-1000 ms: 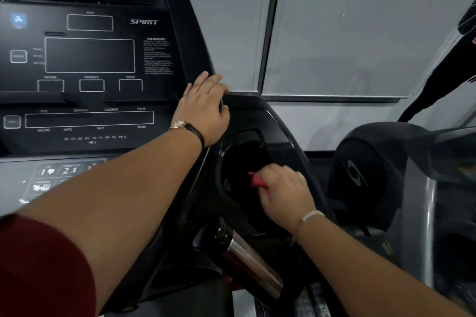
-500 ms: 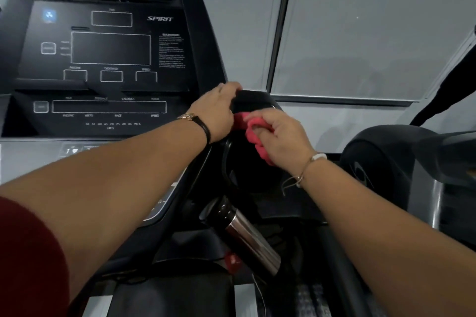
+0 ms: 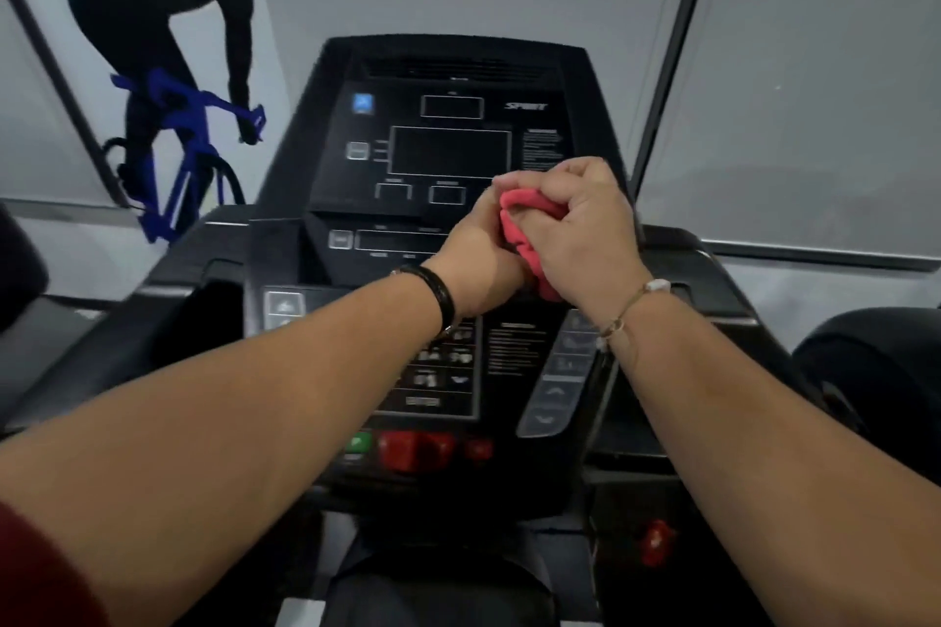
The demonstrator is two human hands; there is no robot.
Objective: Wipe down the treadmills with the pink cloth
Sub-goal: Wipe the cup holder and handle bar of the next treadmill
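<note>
The black treadmill console (image 3: 448, 153) fills the middle of the head view, its dark displays above and a button panel (image 3: 443, 367) below. The pink cloth (image 3: 527, 224) is bunched between both my hands in front of the console's lower display. My right hand (image 3: 575, 224) grips the cloth from the right, fingers curled over it. My left hand (image 3: 481, 265) presses against the cloth from the left and holds its other side. Most of the cloth is hidden inside the two hands.
Red stop controls (image 3: 412, 451) and a green button (image 3: 359, 443) sit at the console's lower edge. Cup holder wells flank it, one at the left (image 3: 203, 321). A cyclist wall graphic (image 3: 173, 82) is upper left; another machine (image 3: 876, 372) stands to the right.
The view swung right so the console is now centred. Both hands moved from the right cup holder to the console front, and the left hand came onto the cloth.
</note>
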